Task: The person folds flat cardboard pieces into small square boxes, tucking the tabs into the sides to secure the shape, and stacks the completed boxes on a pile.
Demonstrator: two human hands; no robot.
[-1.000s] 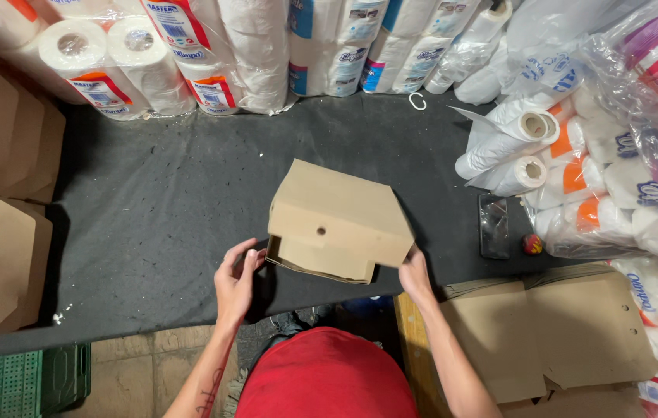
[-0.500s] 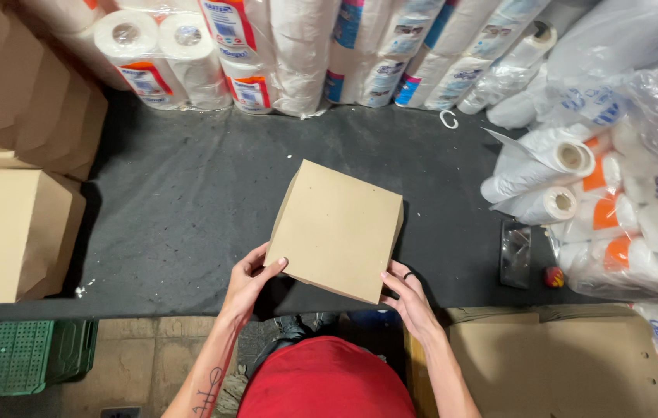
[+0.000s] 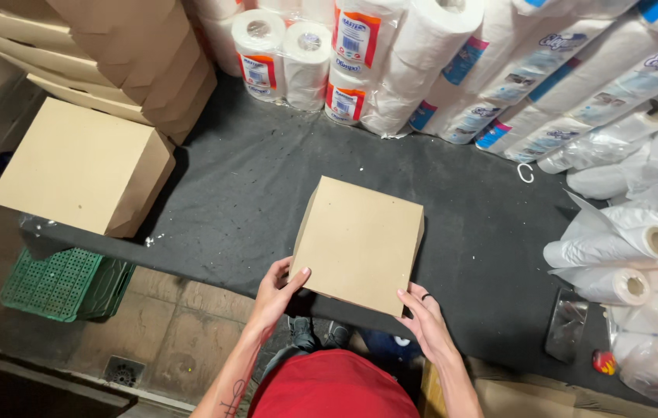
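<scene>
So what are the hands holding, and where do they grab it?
Both hold the brown cardboard box on the dark table: the left hand grips its near left corner, the right hand its near right corner.

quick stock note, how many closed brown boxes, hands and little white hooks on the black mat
closed brown boxes: 2, the held box and the left box
hands: 2, left hand and right hand, fingers on the held box
white hook: 1
total: 5
</scene>
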